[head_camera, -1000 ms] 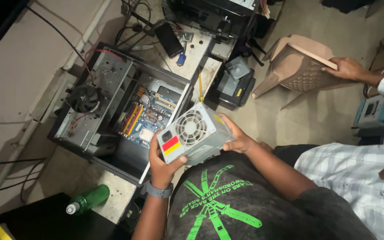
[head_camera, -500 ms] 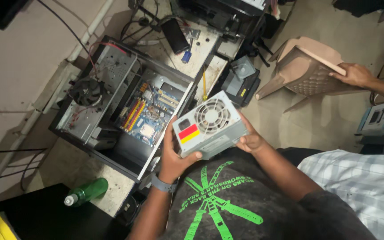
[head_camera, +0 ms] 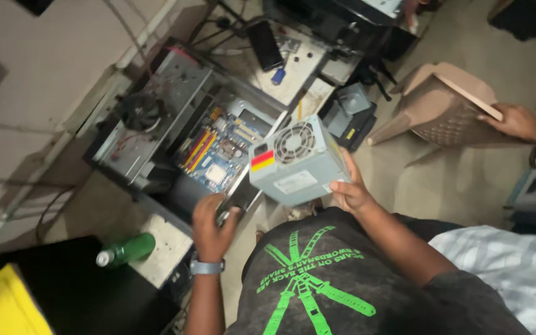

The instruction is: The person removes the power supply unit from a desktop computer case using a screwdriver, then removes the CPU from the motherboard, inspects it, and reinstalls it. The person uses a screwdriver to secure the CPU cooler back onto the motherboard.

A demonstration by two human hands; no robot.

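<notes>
**A:** What is the big open box on the table?

**B:** That is a computer case [head_camera: 156, 124], made of grey metal and lying flat with its side off. Inside it sits a blue circuit board [head_camera: 218, 152] with yellow and red strips. At about ten o'clock from the board there is a round black fan [head_camera: 139, 111] with wires around it.

**A:** What is the person holding?

**B:** A grey metal power box [head_camera: 296, 162]. It is shaped like a brick, with a round fan grille on top and a red and yellow sticker on one side. It is up in the air, at three o'clock from the case, just above the person's tummy.

**A:** Which hand has it?

**B:** The right hand [head_camera: 350, 193]. Its fingers are wrapped around the box's right edge, and the thumb presses the side. The left hand [head_camera: 211, 224] is at eight o'clock from the box. Its fingers are curled onto the dark rim of the case.

**A:** Anything else?

**B:** A green bottle [head_camera: 125, 250] lies on its side at seven o'clock. Another person's hand [head_camera: 515, 121] rests on a brown plastic chair [head_camera: 432, 108] at two o'clock.
</notes>
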